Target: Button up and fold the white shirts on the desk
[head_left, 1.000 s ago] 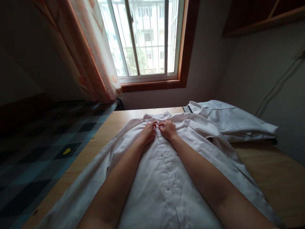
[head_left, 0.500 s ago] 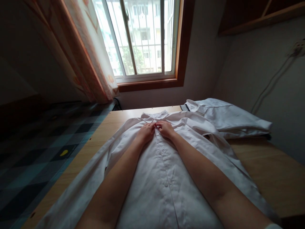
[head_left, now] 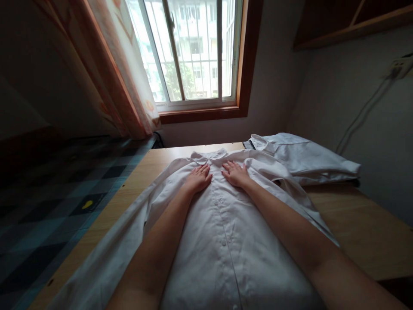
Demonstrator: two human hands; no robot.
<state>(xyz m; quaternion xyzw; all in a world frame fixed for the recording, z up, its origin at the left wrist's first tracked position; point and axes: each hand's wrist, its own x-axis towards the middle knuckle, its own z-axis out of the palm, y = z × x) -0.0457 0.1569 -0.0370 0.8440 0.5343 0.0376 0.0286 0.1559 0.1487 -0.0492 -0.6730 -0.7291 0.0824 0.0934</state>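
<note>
A white button-up shirt (head_left: 222, 241) lies spread out, front up, on a light wooden table (head_left: 361, 232), collar toward the window. My left hand (head_left: 199, 178) rests flat on the shirt's chest, left of the button line, fingers stretched out. My right hand (head_left: 236, 174) lies flat on the other side of the button line, fingers spread, just below the collar (head_left: 209, 155). Neither hand holds anything.
Folded white clothes (head_left: 306, 159) are piled at the table's far right corner. A checked blue bedcover (head_left: 48, 206) runs along the table's left edge. A window (head_left: 190, 51) with a patterned curtain (head_left: 122, 73) faces me. A cable (head_left: 361, 120) hangs on the right wall.
Both hands were pinched together at the top button of the shirt; now they have moved apart and lie flat on either side of the placket.
</note>
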